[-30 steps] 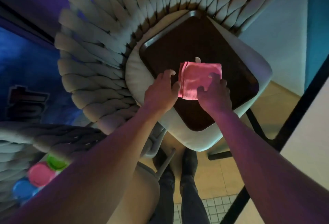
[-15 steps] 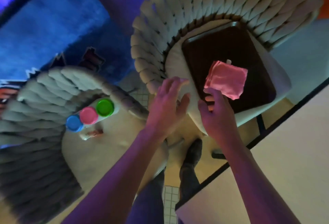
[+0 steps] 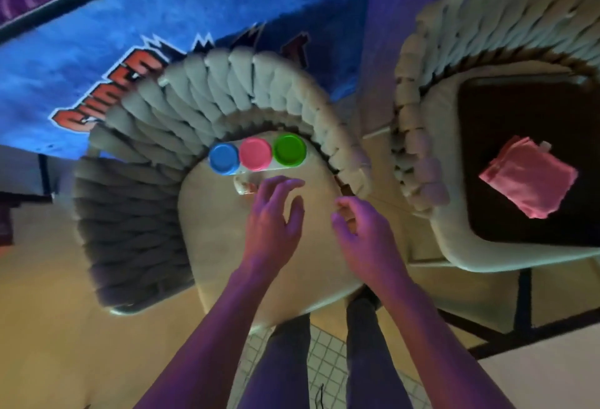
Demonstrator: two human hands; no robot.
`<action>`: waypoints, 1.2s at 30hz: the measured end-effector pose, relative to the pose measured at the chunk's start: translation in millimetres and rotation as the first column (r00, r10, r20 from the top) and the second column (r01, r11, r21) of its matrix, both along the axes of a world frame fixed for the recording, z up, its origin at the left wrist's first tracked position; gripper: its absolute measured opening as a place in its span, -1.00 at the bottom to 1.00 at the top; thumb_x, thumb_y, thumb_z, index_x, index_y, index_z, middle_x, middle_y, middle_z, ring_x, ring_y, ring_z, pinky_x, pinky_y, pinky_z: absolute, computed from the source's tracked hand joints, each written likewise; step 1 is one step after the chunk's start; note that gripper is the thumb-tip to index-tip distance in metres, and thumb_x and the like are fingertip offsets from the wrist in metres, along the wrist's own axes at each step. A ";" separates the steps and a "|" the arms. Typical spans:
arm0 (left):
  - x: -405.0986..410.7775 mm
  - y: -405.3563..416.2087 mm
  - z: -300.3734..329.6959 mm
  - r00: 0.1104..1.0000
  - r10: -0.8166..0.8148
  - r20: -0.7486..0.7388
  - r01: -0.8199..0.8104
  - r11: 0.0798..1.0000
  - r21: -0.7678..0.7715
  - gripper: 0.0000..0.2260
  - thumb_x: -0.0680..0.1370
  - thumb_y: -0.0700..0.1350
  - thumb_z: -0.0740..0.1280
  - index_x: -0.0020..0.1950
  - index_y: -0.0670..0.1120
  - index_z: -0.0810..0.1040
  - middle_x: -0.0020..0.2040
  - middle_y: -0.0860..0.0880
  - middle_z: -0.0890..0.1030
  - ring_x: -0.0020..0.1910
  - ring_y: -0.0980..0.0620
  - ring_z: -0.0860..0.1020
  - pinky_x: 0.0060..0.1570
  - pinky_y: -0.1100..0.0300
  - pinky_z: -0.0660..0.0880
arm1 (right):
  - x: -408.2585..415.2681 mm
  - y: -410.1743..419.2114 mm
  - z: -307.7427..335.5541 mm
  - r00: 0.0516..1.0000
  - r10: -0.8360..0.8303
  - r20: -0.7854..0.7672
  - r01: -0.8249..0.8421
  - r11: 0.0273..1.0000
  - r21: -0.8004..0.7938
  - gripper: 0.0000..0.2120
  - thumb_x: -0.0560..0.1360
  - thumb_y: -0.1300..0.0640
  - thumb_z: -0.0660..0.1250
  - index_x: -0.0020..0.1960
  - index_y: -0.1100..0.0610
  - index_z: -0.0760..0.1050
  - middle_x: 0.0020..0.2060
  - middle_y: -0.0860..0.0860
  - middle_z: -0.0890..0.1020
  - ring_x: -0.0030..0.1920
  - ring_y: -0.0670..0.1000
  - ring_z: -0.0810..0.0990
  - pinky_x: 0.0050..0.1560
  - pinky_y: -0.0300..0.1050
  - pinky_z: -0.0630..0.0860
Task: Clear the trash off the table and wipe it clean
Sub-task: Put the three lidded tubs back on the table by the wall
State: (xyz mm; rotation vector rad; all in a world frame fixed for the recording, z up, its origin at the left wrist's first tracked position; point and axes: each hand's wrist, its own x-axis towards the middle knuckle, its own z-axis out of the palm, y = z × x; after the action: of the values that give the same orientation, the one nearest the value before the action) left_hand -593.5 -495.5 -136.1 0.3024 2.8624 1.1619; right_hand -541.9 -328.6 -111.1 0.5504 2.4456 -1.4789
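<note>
A folded pink cloth [image 3: 527, 185] lies on a dark brown tray [image 3: 506, 122] on the right chair's seat. On the left chair's seat [image 3: 227, 246] stand three round tubs in a row, with a blue lid [image 3: 224, 158], a pink lid [image 3: 255, 153] and a green lid [image 3: 289, 150]. A small clear item [image 3: 245, 185] lies just below them, too blurred to identify. My left hand [image 3: 274, 217] hovers over that seat, fingers spread, just right of the small item. My right hand [image 3: 363, 230] is beside it with fingers loosely curled, holding nothing.
Two chairs with thick woven backrests [image 3: 227, 106] stand side by side. A blue panel with a logo [image 3: 130, 51] is behind them. A pale table corner [image 3: 545, 373] shows at the lower right. My legs stand on the floor [image 3: 324, 373] below.
Both hands let go of the pink cloth on the tray and moved left over the other chair's seat. The view swung left with them.
</note>
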 end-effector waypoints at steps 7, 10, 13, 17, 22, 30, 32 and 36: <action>-32.2 -103.4 -41.1 0.972 0.206 0.113 -0.175 0.955 -0.239 -0.57 0.55 -0.12 0.36 0.43 -0.03 0.48 0.41 -0.10 0.43 0.34 -0.19 0.43 0.28 -0.14 0.47 | -62.2 -56.0 -66.3 0.992 0.038 0.120 -0.044 0.997 0.055 -0.56 0.57 0.13 0.35 0.42 0.18 0.42 0.29 0.18 0.51 0.24 0.18 0.55 0.30 0.08 0.45; -57.9 -137.7 -64.8 0.962 0.221 0.162 -0.163 0.937 -0.309 -0.49 0.58 -0.04 0.35 0.53 0.01 0.35 0.56 -0.08 0.28 0.45 -0.22 0.34 0.36 -0.15 0.41 | -99.5 -74.9 -92.4 0.985 0.025 0.168 -0.045 0.992 0.116 -0.44 0.57 0.07 0.34 0.52 0.16 0.30 0.38 0.23 0.44 0.35 0.20 0.46 0.38 0.09 0.38; -82.7 -156.6 -89.1 0.956 0.201 0.215 -0.122 0.935 -0.333 -0.44 0.60 0.00 0.33 0.58 0.00 0.28 0.60 -0.12 0.21 0.51 -0.23 0.30 0.41 -0.16 0.36 | -127.4 -85.4 -110.5 0.984 0.029 0.174 -0.057 0.986 0.159 -0.38 0.58 0.06 0.32 0.56 0.18 0.20 0.43 0.26 0.36 0.43 0.20 0.36 0.44 0.00 0.28; -114.7 -165.8 -110.9 0.925 0.198 0.323 -0.078 0.935 -0.347 -0.40 0.62 0.02 0.29 0.63 0.03 0.17 0.64 -0.14 0.12 0.55 -0.24 0.24 0.46 -0.14 0.30 | -160.2 -93.1 -134.5 0.985 -0.014 0.173 -0.019 0.982 0.188 -0.38 0.55 0.08 0.35 0.53 0.22 0.23 0.38 0.30 0.37 0.41 0.24 0.36 0.42 0.00 0.31; -143.8 -169.8 -123.6 0.874 0.213 0.437 -0.050 0.933 -0.356 -0.40 0.66 0.04 0.20 0.65 0.02 0.05 0.65 -0.16 0.07 0.54 -0.25 0.28 0.43 -0.11 0.30 | -184.7 -100.3 -159.5 0.980 -0.034 0.194 -0.002 0.983 0.183 -0.28 0.49 0.01 0.37 0.55 0.17 0.19 0.48 0.24 0.31 0.48 0.21 0.29 0.47 0.06 0.27; -168.1 -168.4 -130.4 0.777 0.290 0.558 -0.128 0.942 -0.312 -0.42 0.68 -0.03 0.14 0.67 0.02 -0.02 0.50 -0.23 0.38 0.41 -0.24 0.42 0.36 -0.04 0.32 | -197.2 -99.1 -175.1 0.945 -0.156 0.288 0.106 0.978 0.181 -0.38 0.53 0.09 0.35 0.53 0.16 0.24 0.40 0.24 0.42 0.39 0.22 0.42 0.38 0.05 0.38; -169.4 -169.4 -129.0 0.783 0.283 0.554 -0.138 0.947 -0.289 -0.43 0.67 -0.09 0.15 0.66 0.01 0.02 0.53 -0.21 0.34 0.42 -0.22 0.40 0.36 -0.02 0.32 | -198.3 -97.4 -173.6 0.938 -0.175 0.299 0.121 0.974 0.190 -0.41 0.54 0.14 0.33 0.52 0.17 0.25 0.38 0.25 0.43 0.37 0.21 0.43 0.35 0.01 0.40; -174.0 -173.2 -123.0 0.813 0.258 0.522 -0.159 0.961 -0.227 -0.42 0.64 -0.16 0.18 0.64 0.03 0.10 0.51 -0.20 0.37 0.43 -0.22 0.41 0.38 0.01 0.33 | -197.5 -89.3 -159.0 0.943 -0.172 0.285 0.127 0.977 0.170 -0.45 0.54 0.18 0.30 0.50 0.15 0.28 0.33 0.25 0.45 0.31 0.22 0.47 0.31 0.06 0.45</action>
State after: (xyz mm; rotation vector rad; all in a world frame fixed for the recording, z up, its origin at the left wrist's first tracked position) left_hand -767.6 -668.7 -259.1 -0.3203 2.4855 0.8306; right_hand -739.3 -417.9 -270.2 0.9374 2.3268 -1.1654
